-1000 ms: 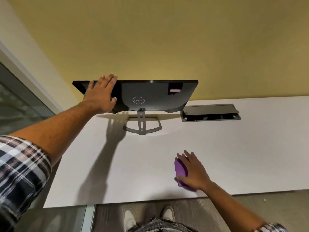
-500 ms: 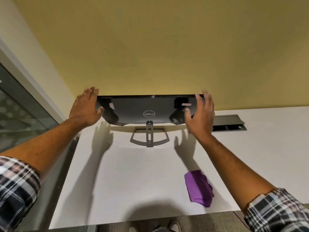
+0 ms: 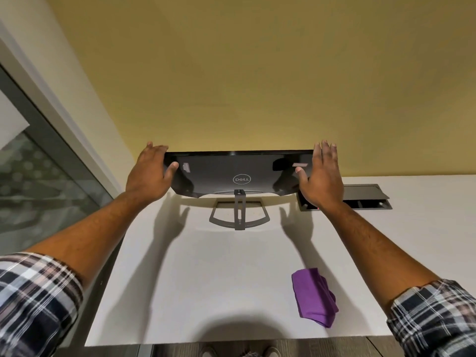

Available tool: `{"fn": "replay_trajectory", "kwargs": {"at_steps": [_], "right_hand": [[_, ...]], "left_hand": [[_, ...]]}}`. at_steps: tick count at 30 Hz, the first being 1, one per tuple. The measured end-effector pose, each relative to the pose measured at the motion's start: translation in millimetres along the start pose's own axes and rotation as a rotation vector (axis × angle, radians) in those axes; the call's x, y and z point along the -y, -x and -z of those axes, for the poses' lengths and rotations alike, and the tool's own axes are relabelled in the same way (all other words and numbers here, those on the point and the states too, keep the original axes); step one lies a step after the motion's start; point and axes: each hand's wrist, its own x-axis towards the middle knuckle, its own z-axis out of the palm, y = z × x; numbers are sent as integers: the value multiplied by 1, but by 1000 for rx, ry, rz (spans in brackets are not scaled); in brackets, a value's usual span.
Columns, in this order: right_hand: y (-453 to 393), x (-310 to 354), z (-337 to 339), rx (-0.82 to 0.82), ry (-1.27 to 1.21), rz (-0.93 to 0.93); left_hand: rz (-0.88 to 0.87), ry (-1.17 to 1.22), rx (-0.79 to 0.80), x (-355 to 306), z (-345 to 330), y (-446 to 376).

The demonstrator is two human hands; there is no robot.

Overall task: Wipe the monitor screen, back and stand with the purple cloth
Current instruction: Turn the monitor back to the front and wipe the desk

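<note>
Monitor [image 3: 239,173] upright at the far edge of the white desk [image 3: 206,279], close against the yellow wall [image 3: 257,73], glossy black back with a round logo turned toward the camera. Two small pale labels on that back, one near each upper corner. Grey stand [image 3: 239,213] below: one upright post and a curved open base flat on the desk.

Gripped at both ends. Left hand [image 3: 150,176] clasped on the left edge, thumb laid across the back panel, fingers curled over the top corner and out of sight behind. Right hand [image 3: 322,176] clasped on the right edge, thumb on the back panel, fingers stretched up past the top rim. Both closed on the monitor, neither on the cloth.

Purple cloth [image 3: 314,296] loose and crumpled on the desk, near the front edge, to the right, well apart from the stand and untouched by either hand.

Beside the monitor's right end, set into the desk, a grey cable box [image 3: 368,197] with its flap raised, partly hidden by the right wrist. Plaid sleeves [image 3: 38,300] rolled to the forearms. Shadows of both arms cast on the desk. At far left a glass panel [image 3: 31,181] in a grey frame. Below the front edge, shoe tips [image 3: 208,353] on grey floor.
</note>
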Motion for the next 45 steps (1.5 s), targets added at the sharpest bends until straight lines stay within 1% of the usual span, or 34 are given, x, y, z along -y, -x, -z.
{"fn": "replay_trajectory", "kwargs": {"at_steps": [7,12,14,17,22,31,38,45], "right_hand": [[-13,-5,5,22,20,42],[-27,-10,7,58,-14,88],[-33,-13,8,71,-10,103],[-41,-18,8,103,-2,126],[-58,-22,7,169,-10,190],[-81,-17,5,295,12,261],[-99,-5,5,358,20,301],[-119,9,2,460,43,338]], "left_hand": [[30,-45,-39,-6,8,23],[9,-106,-187,-24,17,48],[5,-109,-221,-29,19,57],[15,-168,-229,-37,23,71],[51,-274,-193,-54,29,97],[48,-303,-233,-82,32,136],[10,-252,-291,-101,27,165],[-113,-238,-307,-110,16,190]]}}
